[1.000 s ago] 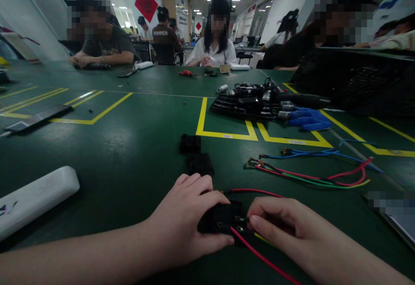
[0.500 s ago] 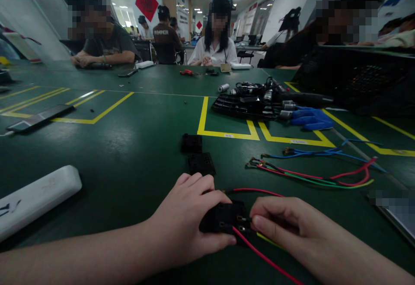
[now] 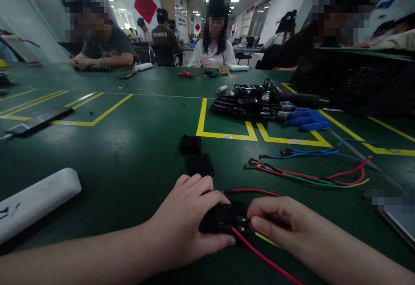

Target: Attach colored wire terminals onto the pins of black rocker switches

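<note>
My left hand (image 3: 186, 218) is closed round a small black terminal block (image 3: 225, 218) on the green table, thumb beneath it and fingers over its far side. My right hand (image 3: 279, 224) pinches at the block's right edge, where metal terminals show. A red wire (image 3: 262, 257) runs from the block toward me, another red wire (image 3: 256, 191) loops behind it, and a yellow-green wire (image 3: 264, 238) peeks out under my right fingers. What the right fingertips grip is hidden.
Two more black blocks (image 3: 190, 144) (image 3: 201, 164) lie just beyond my hands. Loose coloured wires (image 3: 308, 175) lie to the right, a white bar (image 3: 35, 201) to the left. A black tray with parts (image 3: 246, 103) and a blue glove (image 3: 308, 118) sit farther back. Other people sit across the table.
Nothing has visibly changed beyond a slight shift of the view; both hands stay on the black block.
</note>
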Motion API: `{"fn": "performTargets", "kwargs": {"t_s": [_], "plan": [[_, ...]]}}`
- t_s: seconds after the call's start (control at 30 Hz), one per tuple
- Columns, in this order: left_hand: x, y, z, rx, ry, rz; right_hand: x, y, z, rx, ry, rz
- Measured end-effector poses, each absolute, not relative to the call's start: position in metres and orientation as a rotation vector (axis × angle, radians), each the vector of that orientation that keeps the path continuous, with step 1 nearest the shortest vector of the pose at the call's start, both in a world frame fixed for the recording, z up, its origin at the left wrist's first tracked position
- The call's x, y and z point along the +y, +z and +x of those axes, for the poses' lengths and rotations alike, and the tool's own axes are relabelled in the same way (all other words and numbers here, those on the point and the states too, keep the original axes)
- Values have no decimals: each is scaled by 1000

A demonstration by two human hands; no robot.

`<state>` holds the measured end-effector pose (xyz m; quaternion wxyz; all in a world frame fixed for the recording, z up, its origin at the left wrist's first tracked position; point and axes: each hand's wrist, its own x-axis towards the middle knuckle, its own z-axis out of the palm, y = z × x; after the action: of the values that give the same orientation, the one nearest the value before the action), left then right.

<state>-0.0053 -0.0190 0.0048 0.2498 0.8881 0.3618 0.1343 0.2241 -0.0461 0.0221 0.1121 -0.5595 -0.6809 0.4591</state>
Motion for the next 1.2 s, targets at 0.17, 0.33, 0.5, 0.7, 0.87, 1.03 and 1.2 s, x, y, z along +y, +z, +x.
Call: {"fn": "performTargets", "kwargs": {"t_s": [0.17,0.33,0.5,0.7,0.87,1.03,1.2], "plan": [[-18,7,-5,1003,327,2417,-49,31,221,-1971,1349,-1649],[-19,7,-6,1013,317,2408,-50,31,220,-1989,1333,-1657],[-19,6,-5,1006,327,2419,-50,24,223,-2006,1366,-1607],[-18,7,-5,1008,305,2406,-49,23,225,-2006,1384,-1570],[-17,7,-5,1018,325,2420,-49,29,227,-1982,1379,-1561],[-17,7,-5,1007,328,2425,-49,31,225,-1989,1380,-1598],[-18,7,-5,999,344,2439,-49,25,226,-2018,1393,-1624]]}}
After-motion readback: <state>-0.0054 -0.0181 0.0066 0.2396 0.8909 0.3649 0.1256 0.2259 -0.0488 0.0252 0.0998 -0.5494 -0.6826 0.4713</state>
